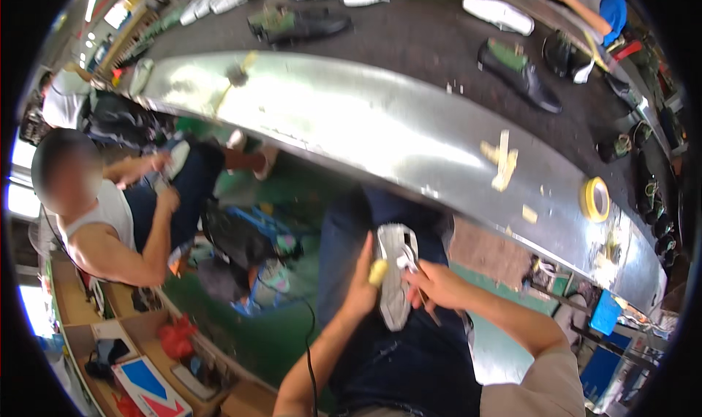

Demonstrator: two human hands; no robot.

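Note:
A light grey shoe sole (395, 307) lies lengthwise over my lap, its far end pointing at the metal bench edge. My left hand (358, 291) grips it along the left side; a yellow cover (378, 272) sits on one finger. On the sole's right side, my right hand (437, 284) is closed around a thin tool (433, 315) with a brown handle end. Something white (406, 258) shows at the fingertips over the sole; whether it belongs to the tool I cannot tell.
A shiny metal ledge (307, 95) runs before a dark belt carrying black shoes (519, 73) and white soles (499, 15). A tape roll (596, 200) stands on the ledge. Left, a seated person (110, 212) handles a sole near wooden compartments (139, 322). A cable (310, 344) crosses my left arm.

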